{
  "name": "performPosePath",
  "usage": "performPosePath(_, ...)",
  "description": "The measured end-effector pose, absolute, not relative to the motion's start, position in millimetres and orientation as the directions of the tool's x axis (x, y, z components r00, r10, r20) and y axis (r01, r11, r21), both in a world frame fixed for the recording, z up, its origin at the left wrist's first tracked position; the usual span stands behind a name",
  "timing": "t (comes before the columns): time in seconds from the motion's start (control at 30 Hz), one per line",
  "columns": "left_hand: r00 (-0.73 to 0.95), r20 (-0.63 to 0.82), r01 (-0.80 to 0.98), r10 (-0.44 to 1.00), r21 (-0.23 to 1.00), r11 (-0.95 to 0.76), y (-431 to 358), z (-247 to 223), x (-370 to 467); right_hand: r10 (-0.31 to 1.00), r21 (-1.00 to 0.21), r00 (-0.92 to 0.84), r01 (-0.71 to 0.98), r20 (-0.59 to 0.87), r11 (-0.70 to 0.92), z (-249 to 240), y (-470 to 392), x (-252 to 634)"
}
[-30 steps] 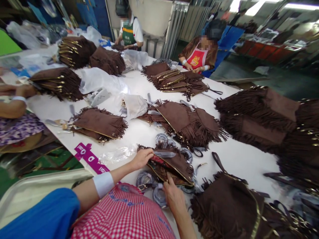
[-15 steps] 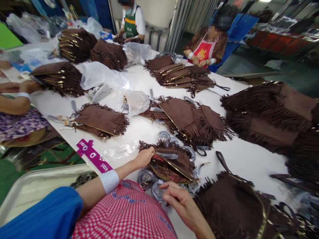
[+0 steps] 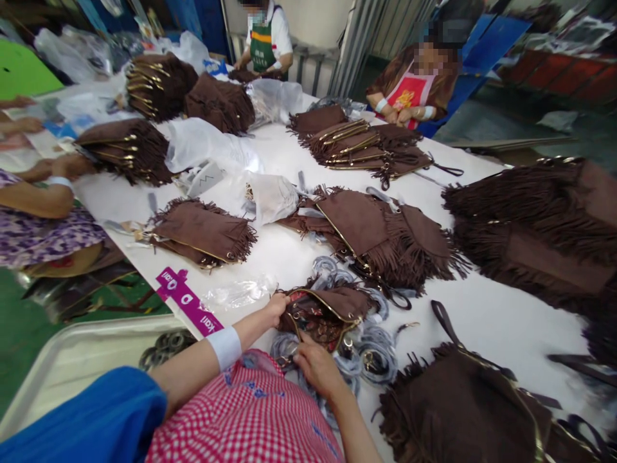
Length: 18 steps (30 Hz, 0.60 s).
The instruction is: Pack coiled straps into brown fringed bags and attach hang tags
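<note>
Open bag lay crosswise by surface's near edge. Left hand pinched its left end; right hand touched near rim, grip unclear.

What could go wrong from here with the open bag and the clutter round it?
The coils crowd the open bag; its fringe or hardware could snag one and drag it along.

The lining shows right up to the gold edge; if that's a zip, closing it might pinch fabric.

Loose plastic film lies close to the left hand, so the forearm could sweep it away.
</note>
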State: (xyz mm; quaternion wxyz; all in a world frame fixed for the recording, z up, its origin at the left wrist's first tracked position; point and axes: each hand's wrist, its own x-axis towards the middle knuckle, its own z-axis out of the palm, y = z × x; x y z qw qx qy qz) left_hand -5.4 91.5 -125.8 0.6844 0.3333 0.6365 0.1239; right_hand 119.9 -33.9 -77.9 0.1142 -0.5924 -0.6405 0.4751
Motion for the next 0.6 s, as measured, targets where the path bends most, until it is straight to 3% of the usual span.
performPosePath(0.1,0.175,-0.872,0.165,0.456,0.483,0.86,93,-132,-5,0.883,-0.751,-0.212,0.628,-0.419,-0.205,-80,-28,128)
performPosePath(0.23,0.191,-0.917,0.118,0.35,0.375,0.919,93,-136,-1,0.872,-0.659,-0.105,0.699,-0.479,-0.278,-81,-15,134)
performPosePath(0.6,0.187,-0.943,0.098,0.276,0.297,0.95,87,-139,1,0.752,-0.287,0.007,0.922,-0.659,-0.26,-59,13,120)
